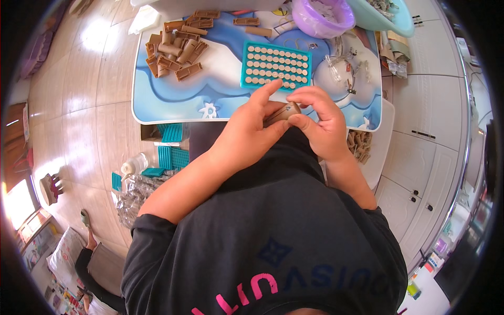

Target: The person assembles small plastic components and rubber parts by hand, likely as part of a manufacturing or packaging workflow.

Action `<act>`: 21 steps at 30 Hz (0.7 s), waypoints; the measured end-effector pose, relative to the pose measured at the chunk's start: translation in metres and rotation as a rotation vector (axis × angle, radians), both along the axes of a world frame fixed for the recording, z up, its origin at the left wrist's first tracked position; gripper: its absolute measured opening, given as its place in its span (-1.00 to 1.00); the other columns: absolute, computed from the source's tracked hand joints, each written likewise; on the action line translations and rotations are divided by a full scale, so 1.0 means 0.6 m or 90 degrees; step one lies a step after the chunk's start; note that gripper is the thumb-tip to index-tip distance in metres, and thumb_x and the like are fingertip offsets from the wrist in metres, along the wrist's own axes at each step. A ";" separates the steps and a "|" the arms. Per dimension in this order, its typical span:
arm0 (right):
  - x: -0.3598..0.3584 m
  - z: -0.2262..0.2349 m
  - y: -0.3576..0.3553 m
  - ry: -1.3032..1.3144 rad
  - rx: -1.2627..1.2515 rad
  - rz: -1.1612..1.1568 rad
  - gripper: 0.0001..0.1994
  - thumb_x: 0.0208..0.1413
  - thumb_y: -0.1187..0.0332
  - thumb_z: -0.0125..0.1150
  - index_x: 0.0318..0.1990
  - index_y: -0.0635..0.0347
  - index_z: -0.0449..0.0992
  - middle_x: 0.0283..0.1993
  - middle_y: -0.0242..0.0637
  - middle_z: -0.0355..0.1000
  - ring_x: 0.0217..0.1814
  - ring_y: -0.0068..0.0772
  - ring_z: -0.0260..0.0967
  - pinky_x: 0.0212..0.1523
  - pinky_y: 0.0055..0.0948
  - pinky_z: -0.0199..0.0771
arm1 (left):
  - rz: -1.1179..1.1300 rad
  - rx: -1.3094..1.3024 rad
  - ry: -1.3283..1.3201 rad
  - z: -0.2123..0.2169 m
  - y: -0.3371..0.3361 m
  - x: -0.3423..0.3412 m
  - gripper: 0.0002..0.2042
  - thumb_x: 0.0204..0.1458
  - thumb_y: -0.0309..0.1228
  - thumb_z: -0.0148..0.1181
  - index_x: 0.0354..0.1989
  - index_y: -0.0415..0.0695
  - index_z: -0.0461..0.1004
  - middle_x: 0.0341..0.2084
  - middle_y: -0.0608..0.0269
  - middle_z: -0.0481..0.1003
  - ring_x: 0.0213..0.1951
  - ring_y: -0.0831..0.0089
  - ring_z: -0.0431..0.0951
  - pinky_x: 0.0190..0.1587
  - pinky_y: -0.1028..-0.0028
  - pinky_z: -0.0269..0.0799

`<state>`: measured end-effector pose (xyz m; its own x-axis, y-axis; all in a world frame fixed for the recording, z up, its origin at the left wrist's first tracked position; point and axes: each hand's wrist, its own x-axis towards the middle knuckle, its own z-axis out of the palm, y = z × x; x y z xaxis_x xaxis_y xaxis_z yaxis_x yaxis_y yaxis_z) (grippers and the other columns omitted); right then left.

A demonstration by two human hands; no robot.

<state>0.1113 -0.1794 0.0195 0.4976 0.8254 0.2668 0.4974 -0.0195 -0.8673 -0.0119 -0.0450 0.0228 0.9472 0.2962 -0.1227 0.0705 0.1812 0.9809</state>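
Close to my body, at the table's near edge, a brown rounded plastic casing (286,112) is held between my two hands. My left hand (247,128) grips it from the left, with the index finger raised off it. My right hand (326,123) has its thumb and fingertips closed on the right end; anything small between them is too tiny to make out. Just beyond my fingers lies a teal tray (244,73) with rows of round pale discs. A heap of similar brown casings (187,51) is at the far left of the table.
The blue-and-white patterned table (173,107) also bears a purple bowl (336,29) and small wire and metal parts (347,68) at right. A pale teal basin (403,21) is at the far right. Teal trays (170,134) and a clear plastic bag (134,197) lie below left. Another person's leg (90,239) shows.
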 end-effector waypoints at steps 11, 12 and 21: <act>-0.019 0.002 -0.002 0.358 0.076 -0.045 -0.77 0.04 0.37 0.25 -0.18 0.26 0.40 -0.35 -0.46 0.31 -0.33 -0.70 0.20 -0.25 -0.68 0.23 | 0.033 0.061 0.044 0.006 0.009 0.000 -0.81 -0.01 -0.50 0.22 -0.23 -0.28 0.44 -0.45 0.20 0.53 -0.37 0.58 0.50 -0.28 0.55 0.42; -0.024 0.003 0.004 0.376 0.114 -0.059 -0.77 0.05 0.38 0.24 -0.18 0.25 0.40 -0.36 -0.47 0.31 -0.34 -0.70 0.19 -0.26 -0.68 0.22 | 0.055 0.088 0.024 0.008 0.007 0.002 -0.83 -0.01 -0.51 0.22 -0.26 -0.28 0.44 -0.47 0.21 0.53 -0.39 0.58 0.50 -0.29 0.55 0.42; 0.016 0.012 0.018 0.210 -0.045 0.006 -0.76 0.05 0.39 0.22 -0.15 0.29 0.45 -0.35 -0.39 0.40 -0.33 -0.64 0.32 -0.34 -0.60 0.31 | -0.029 -0.230 0.066 -0.018 0.029 0.016 -0.80 0.11 -0.48 0.07 -0.10 -0.19 0.35 -0.37 0.23 0.47 -0.36 0.52 0.48 -0.22 0.52 0.42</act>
